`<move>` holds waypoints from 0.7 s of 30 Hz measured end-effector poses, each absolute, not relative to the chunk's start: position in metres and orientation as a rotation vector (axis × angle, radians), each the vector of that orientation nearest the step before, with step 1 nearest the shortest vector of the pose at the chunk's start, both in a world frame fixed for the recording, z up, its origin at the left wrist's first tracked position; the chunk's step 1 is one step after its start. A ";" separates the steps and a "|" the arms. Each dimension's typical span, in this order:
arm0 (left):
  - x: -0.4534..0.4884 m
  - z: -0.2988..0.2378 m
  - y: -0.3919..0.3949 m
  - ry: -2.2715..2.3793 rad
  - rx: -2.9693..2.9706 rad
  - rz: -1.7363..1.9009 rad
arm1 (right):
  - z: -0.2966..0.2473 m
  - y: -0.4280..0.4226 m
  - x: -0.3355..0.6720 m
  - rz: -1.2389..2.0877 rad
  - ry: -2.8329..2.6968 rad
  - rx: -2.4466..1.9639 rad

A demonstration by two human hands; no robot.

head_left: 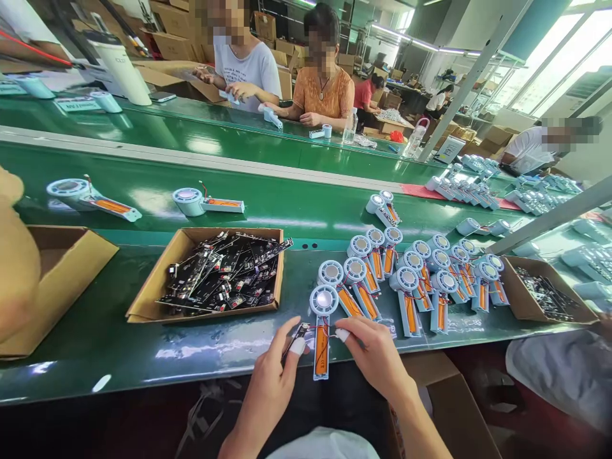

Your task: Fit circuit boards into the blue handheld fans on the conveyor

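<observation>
My left hand [280, 366] pinches a small black circuit board [296, 338] between thumb and fingers, just left of a light-blue handheld fan [324, 303]. The fan lies face up at the bench's front edge, its handle open and an orange battery [321, 357] inside. On the fan's right side, my right hand [370, 350] pinches the end of thin red and dark wires [332, 333] coming from it. White covers sit on a fingertip of each hand. Several similar fans [354, 271] with open handles stand in rows behind and to the right.
A cardboard box of black circuit boards [229, 274] stands left of centre, another box [540, 293] at the right. Two fans [189, 201] lie on the green conveyor [287, 191]. Co-workers [320, 83] sit across the line. A metal post [549, 210] slants across the right.
</observation>
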State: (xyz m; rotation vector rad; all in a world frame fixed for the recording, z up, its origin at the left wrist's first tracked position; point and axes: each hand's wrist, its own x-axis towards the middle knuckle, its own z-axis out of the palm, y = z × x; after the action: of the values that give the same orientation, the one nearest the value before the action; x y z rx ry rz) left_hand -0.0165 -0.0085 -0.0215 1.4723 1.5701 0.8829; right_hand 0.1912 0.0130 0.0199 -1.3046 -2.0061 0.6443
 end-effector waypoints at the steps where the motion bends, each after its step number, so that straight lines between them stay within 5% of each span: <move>1: -0.015 -0.022 -0.010 1.578 1.474 0.886 | 0.018 0.015 0.187 0.600 -2.014 -1.266; 10: -0.011 -0.012 -0.010 1.516 1.440 0.938 | 0.011 0.026 0.144 1.009 -1.731 -1.207; 21: -0.012 0.006 -0.001 1.424 1.409 0.879 | 0.011 0.022 0.156 0.813 -1.956 -1.177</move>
State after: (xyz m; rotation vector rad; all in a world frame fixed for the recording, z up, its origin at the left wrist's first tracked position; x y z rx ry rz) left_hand -0.0120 -0.0007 0.0065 1.4090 1.4245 0.8790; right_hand 0.1562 0.0216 0.0110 -1.1770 -1.9559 0.8131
